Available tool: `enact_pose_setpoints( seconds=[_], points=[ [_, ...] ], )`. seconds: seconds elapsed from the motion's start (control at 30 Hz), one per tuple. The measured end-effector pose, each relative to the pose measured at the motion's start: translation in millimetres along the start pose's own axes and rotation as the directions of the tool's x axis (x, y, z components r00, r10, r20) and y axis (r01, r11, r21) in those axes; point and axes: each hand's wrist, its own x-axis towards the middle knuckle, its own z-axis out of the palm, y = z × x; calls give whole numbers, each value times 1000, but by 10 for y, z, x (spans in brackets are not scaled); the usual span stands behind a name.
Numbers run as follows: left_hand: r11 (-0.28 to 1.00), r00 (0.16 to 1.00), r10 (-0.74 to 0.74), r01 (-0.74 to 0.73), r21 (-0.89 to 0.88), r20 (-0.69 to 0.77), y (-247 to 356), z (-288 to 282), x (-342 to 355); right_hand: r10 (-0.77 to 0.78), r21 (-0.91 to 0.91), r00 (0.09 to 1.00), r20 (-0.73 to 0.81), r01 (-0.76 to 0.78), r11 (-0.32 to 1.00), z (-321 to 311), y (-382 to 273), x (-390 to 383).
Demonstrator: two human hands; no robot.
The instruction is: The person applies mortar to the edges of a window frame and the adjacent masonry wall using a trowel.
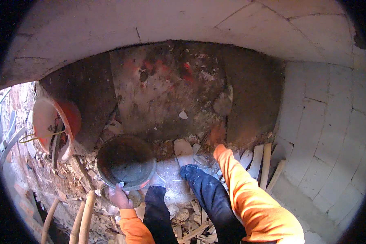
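Note:
My left hand (121, 197) grips the near rim of a round grey bucket (110, 148) at the lower middle left. The bucket's inside is dark and grimy. My right arm in an orange sleeve stretches forward, and my right hand (215, 134) is at the foot of a dirty grey panel (171, 93) with red smudges. That hand is blurred and dim, so I cannot tell what, if anything, its fingers hold. My feet, with a pale shoe (183, 150) showing on the right one, stand among rubble just right of the bucket.
An orange bucket (69, 118) lies tilted at the left with sticks in it. Bamboo poles (81, 219) rise at the lower left. Wood offcuts (266, 166) lean beside a pale block wall (325, 134) on the right. Wood scraps and debris cover the ground around my feet.

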Motion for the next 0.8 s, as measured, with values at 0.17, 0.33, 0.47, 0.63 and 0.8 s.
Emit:
enact_pose_setpoints(
  seconds=[0.17,0.33,0.47,0.63,0.8],
  points=[
    [999,999,-12,10,50,32,219,170,-253,310,158,948,66,-317,935,346,482,-346],
    [992,999,39,-34,123,-33,161,106,-211,28,221,973,229,-79,972,1188,-304,-84],
    [975,994,110,-112,189,24,124,52,7,-408,-235,912,-39,389,891,1457,-1402,216],
    [986,1000,-4,4,167,-2,551,639,-140,-29,-287,933,358,140,948,1050,-1705,481],
    [959,985,143,-161,233,92,298,373,176,-314,-532,650,693,754,386,1007,-1725,508]
  ],
)
